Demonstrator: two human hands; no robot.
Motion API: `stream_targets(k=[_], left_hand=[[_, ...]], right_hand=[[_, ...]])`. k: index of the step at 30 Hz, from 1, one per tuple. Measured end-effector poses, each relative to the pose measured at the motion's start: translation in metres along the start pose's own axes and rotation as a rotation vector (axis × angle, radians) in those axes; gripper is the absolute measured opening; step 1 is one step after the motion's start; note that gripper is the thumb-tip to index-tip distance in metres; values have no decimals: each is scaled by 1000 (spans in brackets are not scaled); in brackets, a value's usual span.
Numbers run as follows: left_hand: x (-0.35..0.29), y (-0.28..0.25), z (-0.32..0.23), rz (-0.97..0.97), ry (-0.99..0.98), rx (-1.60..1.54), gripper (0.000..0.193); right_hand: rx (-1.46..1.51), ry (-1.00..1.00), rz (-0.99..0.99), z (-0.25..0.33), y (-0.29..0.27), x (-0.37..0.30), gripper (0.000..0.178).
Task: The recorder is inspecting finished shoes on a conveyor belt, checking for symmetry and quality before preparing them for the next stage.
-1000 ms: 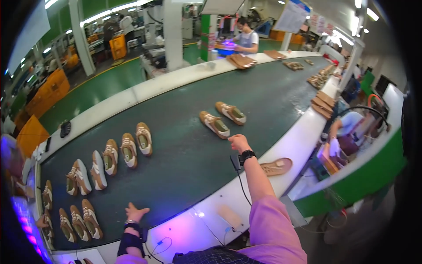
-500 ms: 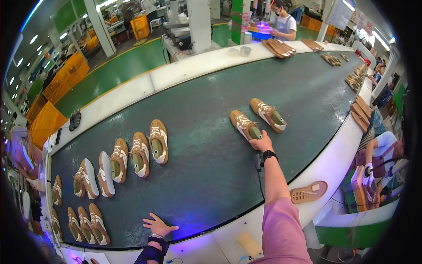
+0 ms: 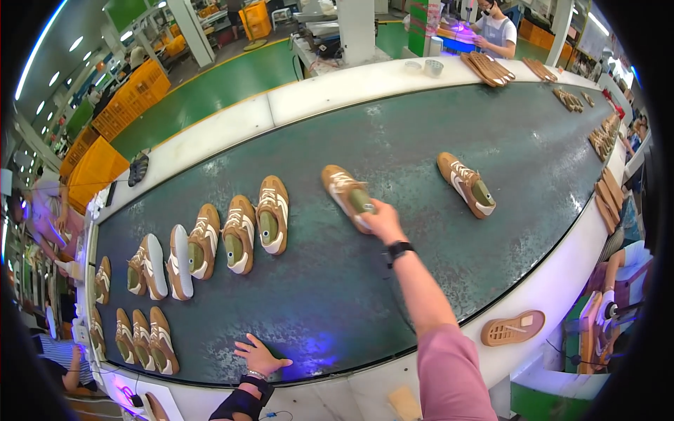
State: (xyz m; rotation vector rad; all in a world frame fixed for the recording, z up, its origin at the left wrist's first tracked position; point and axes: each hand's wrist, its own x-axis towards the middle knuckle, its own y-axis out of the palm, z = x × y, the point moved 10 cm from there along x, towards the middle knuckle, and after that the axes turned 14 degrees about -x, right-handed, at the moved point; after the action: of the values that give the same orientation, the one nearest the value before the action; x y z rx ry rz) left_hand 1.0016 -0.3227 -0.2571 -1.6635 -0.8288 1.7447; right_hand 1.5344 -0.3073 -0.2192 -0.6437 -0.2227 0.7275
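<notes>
Clasping brown shoe [image 3: 344,189] by heel: right hand [image 3: 384,222] | left hand [image 3: 260,358]: empty, spread, well apart

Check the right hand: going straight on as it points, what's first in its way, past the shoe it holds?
Past the tan shoe, the right hand would likely meet the far white ledge. The nearest row shoe looks left of that line; depth is uncertain.

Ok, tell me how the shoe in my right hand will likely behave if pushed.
The shoe would probably slide rather than roll, being long and low. Its laced upper looks soft, so it may give under the right hand gripping it. It is likely light, since one hand alone holds it.
</notes>
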Motion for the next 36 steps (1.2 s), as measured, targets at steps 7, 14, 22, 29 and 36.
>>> stream_targets(k=[7,14,22,29,36], left_hand=[[-2,3,0,-12,23,-57,148],[-2,-3,-1,2,29,-26,150],[9,8,-5,29,104,61,148],[8,1,-5,27,54,95,147],[11,5,-9,29,67,129,145]], right_hand=[[-204,-74,34,76,96,17,43],[-725,-121,-751,11,-120,10,44],[-439,583,-374,-246,-272,7,62],[-62,465,-450,-239,-244,4,46],[-33,350,-420,-220,-209,26,61]])
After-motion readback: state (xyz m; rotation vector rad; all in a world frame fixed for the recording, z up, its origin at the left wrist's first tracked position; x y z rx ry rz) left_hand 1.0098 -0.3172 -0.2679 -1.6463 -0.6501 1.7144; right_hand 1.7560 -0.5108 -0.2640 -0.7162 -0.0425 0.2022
